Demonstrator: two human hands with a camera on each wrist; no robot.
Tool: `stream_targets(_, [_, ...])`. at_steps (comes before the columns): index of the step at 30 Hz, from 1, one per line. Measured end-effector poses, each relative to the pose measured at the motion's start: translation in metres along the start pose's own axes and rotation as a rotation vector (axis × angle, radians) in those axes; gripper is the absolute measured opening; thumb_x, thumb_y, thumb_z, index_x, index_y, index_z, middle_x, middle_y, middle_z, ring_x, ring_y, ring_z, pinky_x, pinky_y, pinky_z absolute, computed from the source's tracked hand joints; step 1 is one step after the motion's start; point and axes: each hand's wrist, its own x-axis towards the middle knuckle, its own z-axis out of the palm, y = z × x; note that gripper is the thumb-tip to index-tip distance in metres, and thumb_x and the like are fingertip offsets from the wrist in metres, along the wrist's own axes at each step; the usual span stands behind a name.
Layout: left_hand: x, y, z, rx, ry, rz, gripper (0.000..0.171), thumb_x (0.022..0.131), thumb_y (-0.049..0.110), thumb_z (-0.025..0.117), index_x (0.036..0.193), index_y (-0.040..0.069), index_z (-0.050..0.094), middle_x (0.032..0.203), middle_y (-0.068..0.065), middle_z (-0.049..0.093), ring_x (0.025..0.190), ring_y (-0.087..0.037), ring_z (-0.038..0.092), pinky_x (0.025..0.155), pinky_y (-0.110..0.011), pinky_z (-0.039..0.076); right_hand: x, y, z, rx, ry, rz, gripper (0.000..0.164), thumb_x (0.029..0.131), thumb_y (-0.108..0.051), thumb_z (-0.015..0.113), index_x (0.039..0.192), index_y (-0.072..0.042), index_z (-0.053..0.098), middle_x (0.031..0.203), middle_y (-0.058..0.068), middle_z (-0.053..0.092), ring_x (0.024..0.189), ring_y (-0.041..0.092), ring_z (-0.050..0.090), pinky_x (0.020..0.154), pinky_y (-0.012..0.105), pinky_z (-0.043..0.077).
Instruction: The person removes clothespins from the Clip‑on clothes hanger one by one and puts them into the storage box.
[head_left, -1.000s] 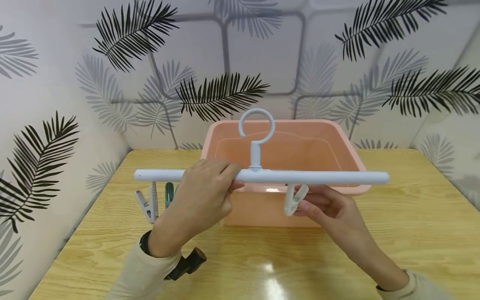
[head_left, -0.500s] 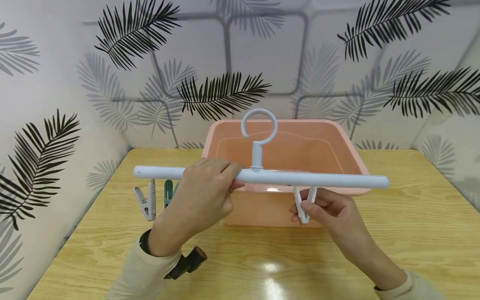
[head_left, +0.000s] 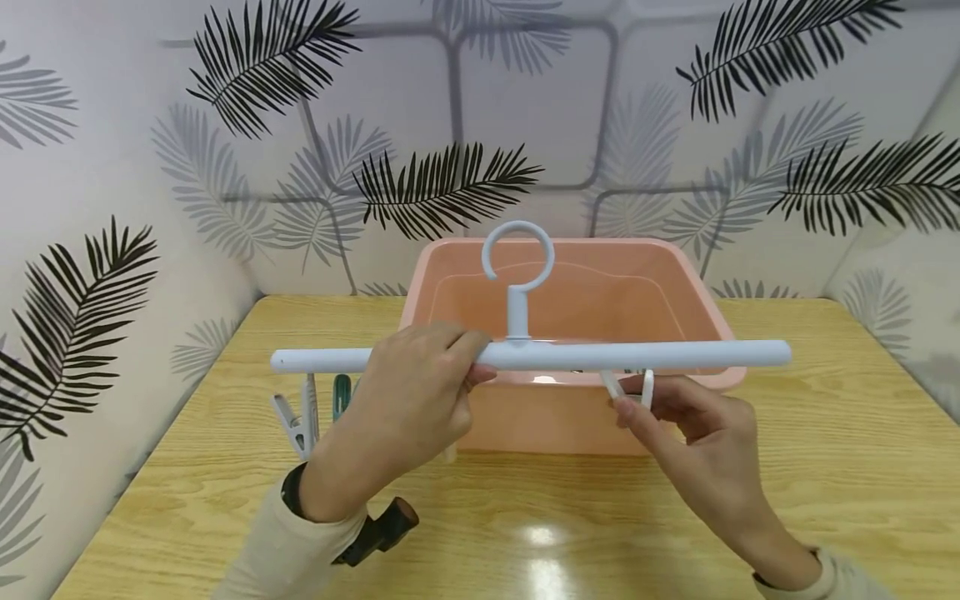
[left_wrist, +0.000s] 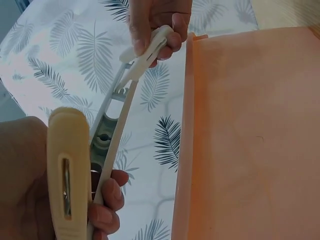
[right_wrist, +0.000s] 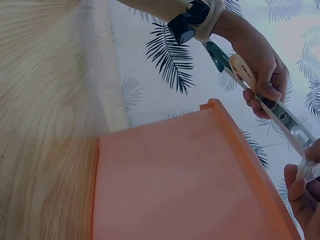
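My left hand [head_left: 412,408] grips the pale blue-white bar of a hanger [head_left: 637,356], just left of its ring hook. Below the bar's right half, my right hand [head_left: 697,458] pinches a white clothes peg [head_left: 648,387] between thumb and fingers. In the left wrist view that white peg [left_wrist: 145,55] sits right at the slotted underside of the bar. A light grey peg [head_left: 296,425] and a green peg [head_left: 341,393] hang from the bar's left part. A cream peg [right_wrist: 242,70] shows beside my left hand in the right wrist view; the head view hides it behind that hand.
A pink plastic basin [head_left: 547,433] stands on the wooden table [head_left: 825,467], behind and below the hanger. Patterned wall covering with leaf prints [head_left: 450,192] rises behind the table. A black wrist device [head_left: 382,529] sits at my left sleeve.
My right hand has shifted the white peg to the right under the bar and turned it. The hanger tipped slightly, while my left hand kept its grip.
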Motion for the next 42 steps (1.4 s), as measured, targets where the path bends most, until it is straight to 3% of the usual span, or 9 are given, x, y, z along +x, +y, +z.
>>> stream_targets(5, [0.0, 0.002, 0.001, 0.033, -0.014, -0.031, 0.012, 0.085, 0.016, 0.071, 0.088, 0.005, 0.067, 0.074, -0.002, 0.062, 0.064, -0.02, 0.056, 0.058, -0.033, 0.045, 0.004, -0.002, -0.001, -0.184, -0.001, -0.091, 0.019, 0.072, 0.021, 0.069, 0.089, 0.012, 0.068, 0.082, 0.007, 0.071, 0.066, 0.006, 0.066, 0.062, 0.014, 0.051])
stream_targets(8, [-0.001, 0.003, 0.001, 0.044, -0.027, -0.038, 0.011, 0.084, 0.015, 0.072, 0.086, 0.006, 0.066, 0.073, -0.001, 0.06, 0.063, -0.02, 0.055, 0.058, -0.032, 0.044, 0.007, -0.008, -0.002, -0.391, -0.001, -0.179, 0.007, 0.079, 0.002, 0.073, 0.084, 0.006, 0.07, 0.073, 0.002, 0.067, 0.063, 0.001, 0.062, 0.062, 0.011, 0.049])
stream_targets(12, [-0.001, 0.001, 0.0, 0.042, -0.054, -0.057, 0.009, 0.085, 0.015, 0.071, 0.086, 0.007, 0.066, 0.071, 0.0, 0.058, 0.059, -0.019, 0.05, 0.054, -0.031, 0.042, 0.011, -0.015, -0.003, -0.615, 0.011, -0.316, 0.027, 0.089, -0.026, 0.067, 0.078, -0.001, 0.07, 0.064, -0.003, 0.059, 0.059, 0.001, 0.055, 0.063, 0.008, 0.045])
stream_targets(14, [-0.002, -0.002, -0.001, 0.056, -0.038, -0.076, 0.009, 0.086, 0.014, 0.07, 0.085, 0.007, 0.065, 0.07, 0.0, 0.058, 0.056, -0.019, 0.05, 0.051, -0.032, 0.042, 0.012, -0.019, -0.005, -0.688, 0.012, -0.349, 0.035, 0.092, -0.032, 0.062, 0.077, -0.001, 0.069, 0.063, -0.004, 0.056, 0.059, 0.001, 0.052, 0.064, 0.008, 0.043])
stream_targets(20, [-0.004, -0.015, -0.002, 0.034, 0.04, -0.113, 0.006, 0.085, 0.008, 0.069, 0.084, 0.005, 0.064, 0.073, -0.002, 0.063, 0.057, -0.023, 0.054, 0.05, -0.037, 0.044, 0.01, -0.026, -0.017, -0.707, -0.014, -0.345, 0.041, 0.093, -0.037, 0.062, 0.08, 0.002, 0.071, 0.065, -0.001, 0.059, 0.062, 0.0, 0.051, 0.066, 0.006, 0.04])
stream_targets(34, [-0.005, -0.015, -0.002, 0.013, -0.027, -0.083, 0.007, 0.088, 0.012, 0.067, 0.087, 0.006, 0.065, 0.075, -0.001, 0.063, 0.06, -0.019, 0.052, 0.055, -0.034, 0.043, 0.009, -0.035, -0.034, -0.773, 0.031, -0.336, 0.05, 0.092, -0.043, 0.062, 0.077, 0.004, 0.07, 0.065, 0.003, 0.063, 0.068, -0.007, 0.055, 0.074, 0.003, 0.04])
stream_targets(42, [-0.007, -0.014, -0.001, 0.012, -0.019, -0.061, 0.011, 0.089, 0.014, 0.067, 0.083, 0.007, 0.062, 0.073, 0.0, 0.061, 0.059, -0.019, 0.051, 0.055, -0.034, 0.042, 0.02, -0.043, -0.048, -0.802, 0.034, -0.349, 0.049, 0.09, -0.042, 0.065, 0.079, 0.005, 0.072, 0.067, 0.006, 0.065, 0.076, -0.012, 0.057, 0.076, 0.004, 0.04])
